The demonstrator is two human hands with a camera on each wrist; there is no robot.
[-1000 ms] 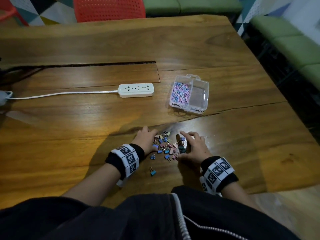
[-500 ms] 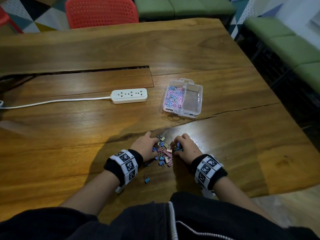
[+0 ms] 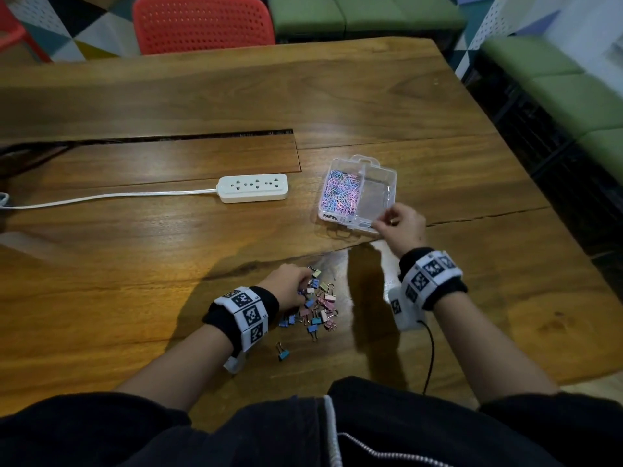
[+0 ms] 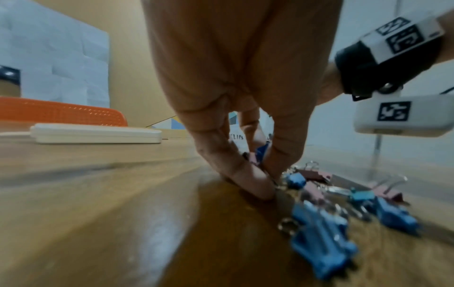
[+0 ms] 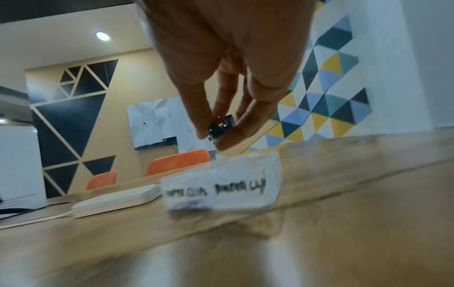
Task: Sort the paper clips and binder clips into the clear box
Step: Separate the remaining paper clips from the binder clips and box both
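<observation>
Low in the head view, a dark garment (image 3: pixel 236 433) with a white zip fills the bottom of the frame. Just above it, a single blue binder clip (image 3: pixel 282 352) lies alone on the brown wooden surface (image 3: pixel 135 264). Beyond that, at centre frame, a loose heap of small blue, pink and cream binder clips (image 3: pixel 318 306) is spread out. The left hand (image 3: pixel 290 289) is set at the heap's left edge, its fingers curled and pinching a blue clip (image 4: pixel 261 152) from the pile, as seen in the left wrist view. Right of centre, the right hand (image 3: pixel 401 225) is raised at the near right corner of the clear plastic two-compartment box (image 3: pixel 387 183); a dark binder clip (image 5: pixel 221 127) is pinched between its thumb and fingertips. The box's left compartment is filled with pastel paper clips (image 3: pixel 338 190). To the box's left, a white power strip (image 3: pixel 253 187) with its cord is seen. At the top of the frame, a red perforated chair (image 3: pixel 202 25) stands past the surface's edge.
</observation>
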